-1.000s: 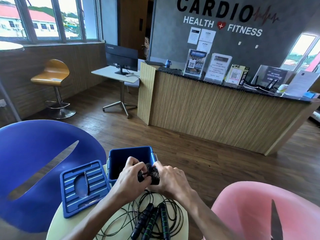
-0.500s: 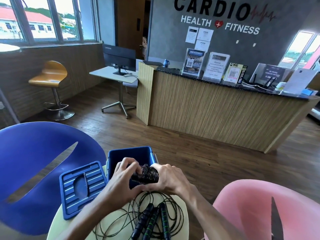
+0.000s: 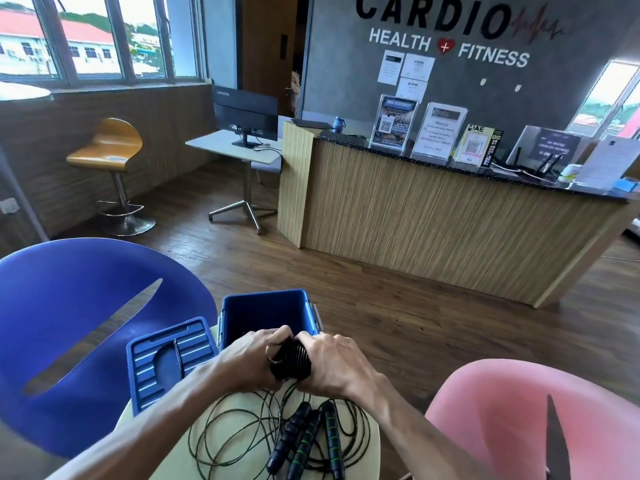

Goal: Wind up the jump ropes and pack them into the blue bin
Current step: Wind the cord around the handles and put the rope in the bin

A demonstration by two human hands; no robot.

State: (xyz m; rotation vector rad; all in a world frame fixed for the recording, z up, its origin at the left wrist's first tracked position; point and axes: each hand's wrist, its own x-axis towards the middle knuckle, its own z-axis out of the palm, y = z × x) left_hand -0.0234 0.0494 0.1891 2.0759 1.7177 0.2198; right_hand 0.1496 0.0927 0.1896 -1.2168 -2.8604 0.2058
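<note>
While both hands close around it, the tightly wound black jump rope bundle (image 3: 290,361) sits between them just at the near rim of the open blue plastic bin (image 3: 266,315) — the left hand (image 3: 251,362) gripping one end, the right hand (image 3: 334,363) the other. Loose black-and-green jump ropes (image 3: 304,434) lie tangled on the round pale table (image 3: 166,459) below, and the ribbed blue lid (image 3: 166,358) lies beside the bin.

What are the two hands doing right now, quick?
Left hand: closed, gripping the wound-up jump rope.
Right hand: closed, gripping the same wound-up jump rope from the other side.
</note>
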